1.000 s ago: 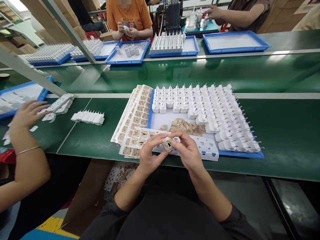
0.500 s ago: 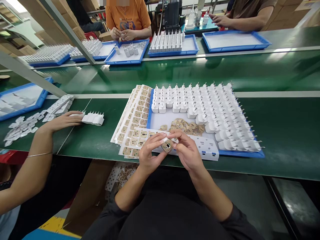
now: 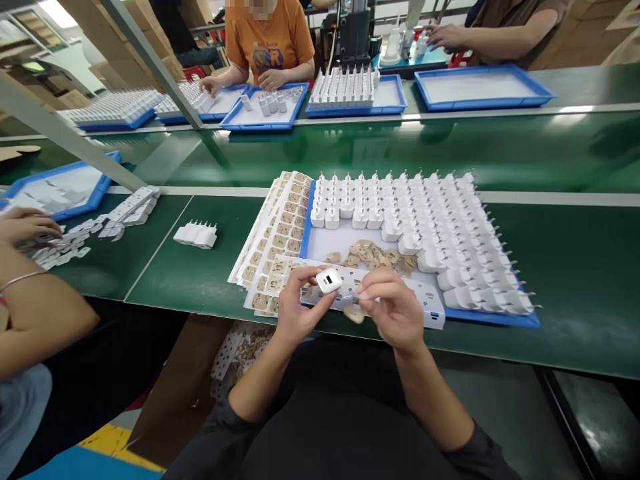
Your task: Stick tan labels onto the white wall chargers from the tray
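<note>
My left hand [image 3: 299,303] grips a white USB wall charger [image 3: 329,281], its face with the dark port turned up toward me. Pinched in my right hand [image 3: 393,307], just to the right, is a peeled tan sticker backing [image 3: 354,313] that dangles from the fingertips. Both hands are over a white perforated sheet [image 3: 423,303]. Behind it, a blue-rimmed tray [image 3: 307,227] bears many white chargers [image 3: 415,207] in rows, pins up. A pile of loose tan backing pieces [image 3: 380,255] lies in the same tray.
Sticker sheets [image 3: 273,233] are fanned along the tray's left side. Farther left lie a short row of chargers [image 3: 196,235] and scattered white parts [image 3: 67,243], by a co-worker's hand [image 3: 25,227]. Across the green line, blue trays [image 3: 483,87] stand before other people.
The tan piece has come off the charger's face, and my right hand has drawn it away to the right. The left co-worker's hand has left the short charger row, moving left.
</note>
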Available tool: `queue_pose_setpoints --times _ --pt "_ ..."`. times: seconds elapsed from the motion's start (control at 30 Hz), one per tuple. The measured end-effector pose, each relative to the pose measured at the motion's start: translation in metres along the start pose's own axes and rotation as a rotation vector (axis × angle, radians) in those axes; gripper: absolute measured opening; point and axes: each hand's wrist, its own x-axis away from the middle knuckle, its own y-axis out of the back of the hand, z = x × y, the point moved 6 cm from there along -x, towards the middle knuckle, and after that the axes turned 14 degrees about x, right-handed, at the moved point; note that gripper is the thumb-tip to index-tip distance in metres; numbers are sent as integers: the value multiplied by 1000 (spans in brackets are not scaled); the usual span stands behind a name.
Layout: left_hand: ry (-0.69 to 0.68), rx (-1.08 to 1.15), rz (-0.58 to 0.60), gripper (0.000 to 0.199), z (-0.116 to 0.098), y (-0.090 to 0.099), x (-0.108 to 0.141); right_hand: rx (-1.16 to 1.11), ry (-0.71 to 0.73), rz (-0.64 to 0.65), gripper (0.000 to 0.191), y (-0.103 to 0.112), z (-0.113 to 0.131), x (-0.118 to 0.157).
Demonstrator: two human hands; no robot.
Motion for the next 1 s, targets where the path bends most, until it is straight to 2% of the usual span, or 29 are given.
queue_pose_setpoints --times 0.03,0.1,0.17,0.23,0.3,0.37,0.43,0.53,0.63,0.73,0.8,0.83,0.9,1.0 --pt "24 5 -32 39 2 7 -2 18 -91 -24 10 4 -10 1" --pt "52 -5 -113 44 5 27 -7 193 -282 -53 10 12 -35 3" --pt "48 -80 -218 48 7 56 -14 444 -379 15 21 16 -58 3" --pt "35 -230 -328 47 8 94 -25 645 -338 151 28 11 -75 2" --pt "35 -412 -416 41 12 136 -37 773 -268 175 32 9 -82 2" --pt "65 -565 -446 38 20 174 -51 795 -204 164 32 6 -80 2" --pt "118 -746 -435 35 31 204 -65 743 -147 207 30 -2 -72 3" --pt "219 -960 -443 31 47 235 -76 678 -74 354 25 -19 -61 5" --pt "255 -1070 -488 32 53 251 -78 718 -62 466 23 -35 -58 7" --pt "233 -1109 -505 37 46 248 -74 771 -89 519 23 -47 -60 10" --pt "165 -1080 -478 38 35 230 -72 766 -99 508 22 -49 -61 10" --pt "120 -1039 -422 35 28 215 -71 748 -102 491 22 -49 -60 9" --pt "48 -908 -209 28 18 173 -70 687 -106 454 23 -44 -57 7" --pt "74 -720 199 27 13 102 -65 587 -110 423 22 -34 -52 4"
